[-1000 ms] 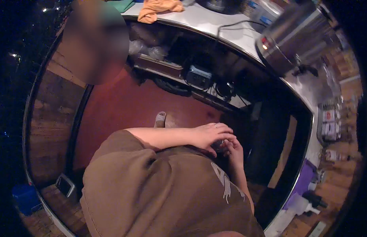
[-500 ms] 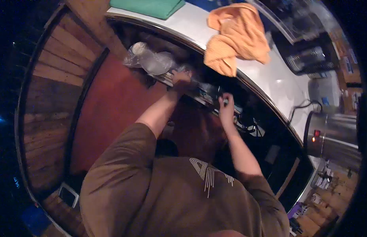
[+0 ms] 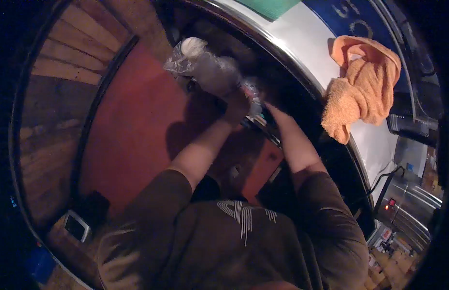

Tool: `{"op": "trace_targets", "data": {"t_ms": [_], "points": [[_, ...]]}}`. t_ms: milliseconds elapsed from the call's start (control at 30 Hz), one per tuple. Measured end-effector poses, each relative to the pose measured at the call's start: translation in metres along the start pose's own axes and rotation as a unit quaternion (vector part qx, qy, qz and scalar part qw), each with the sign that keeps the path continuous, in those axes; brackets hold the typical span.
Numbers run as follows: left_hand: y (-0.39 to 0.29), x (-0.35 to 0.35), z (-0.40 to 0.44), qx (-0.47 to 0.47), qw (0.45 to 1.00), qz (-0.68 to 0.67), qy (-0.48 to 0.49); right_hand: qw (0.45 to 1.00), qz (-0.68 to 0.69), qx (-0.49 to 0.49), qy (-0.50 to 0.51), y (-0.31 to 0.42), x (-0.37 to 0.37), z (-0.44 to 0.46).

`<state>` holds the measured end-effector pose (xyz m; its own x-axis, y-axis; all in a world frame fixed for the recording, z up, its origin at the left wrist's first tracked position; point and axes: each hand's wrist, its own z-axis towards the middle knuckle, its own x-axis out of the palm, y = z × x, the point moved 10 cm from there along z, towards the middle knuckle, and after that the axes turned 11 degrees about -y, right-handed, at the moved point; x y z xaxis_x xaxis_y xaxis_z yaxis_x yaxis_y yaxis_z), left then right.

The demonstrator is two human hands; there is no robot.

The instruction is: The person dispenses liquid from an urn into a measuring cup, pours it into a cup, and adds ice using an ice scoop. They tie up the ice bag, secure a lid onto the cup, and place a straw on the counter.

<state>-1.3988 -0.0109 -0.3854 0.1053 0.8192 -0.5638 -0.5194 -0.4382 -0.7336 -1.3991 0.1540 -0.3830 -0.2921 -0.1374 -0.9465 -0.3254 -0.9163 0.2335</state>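
Observation:
Both my arms reach forward to a dark shelf under the counter. My left hand is in shadow beside clear plastic bags and a smaller crinkled bag; its fingers are too dim to make out. To the right of that smaller bag is my right hand, close to the shelf edge. Its fingertips are lost in the dark, and whether it holds anything does not show.
An orange cloth lies on the white counter, with a green cloth at the top. A metal appliance with a lit red switch stands at the right. Red flooring spreads at the left.
My hands, together at my body a second ago, have separated and reached to the shelf. Since the middle frame they have come closer together, near the small bag. The view has turned.

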Motion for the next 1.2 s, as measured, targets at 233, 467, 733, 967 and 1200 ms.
{"op": "trace_targets", "data": {"t_ms": [233,467,733,967,1200], "points": [[-0.038,-0.061,0.016,-0.068,0.991,-0.074,-0.092,0.998,0.037,0.058,0.011,0.015,-0.034,-0.001],[-0.003,-0.156,-0.015,-0.219,0.939,-0.136,-0.228,0.980,0.165,-0.051,0.098,0.137,-0.041,-0.005],[-0.007,-0.202,0.000,-0.181,0.929,-0.172,-0.273,0.959,0.157,-0.030,0.234,0.110,-0.009,0.006],[0.008,-0.192,-0.017,-0.267,0.919,-0.144,-0.251,0.798,0.364,0.445,0.182,0.001,0.064,-0.027],[-0.006,-0.160,0.045,-0.064,0.978,-0.029,-0.195,0.811,0.406,0.390,0.160,-0.013,0.092,-0.011]]}}
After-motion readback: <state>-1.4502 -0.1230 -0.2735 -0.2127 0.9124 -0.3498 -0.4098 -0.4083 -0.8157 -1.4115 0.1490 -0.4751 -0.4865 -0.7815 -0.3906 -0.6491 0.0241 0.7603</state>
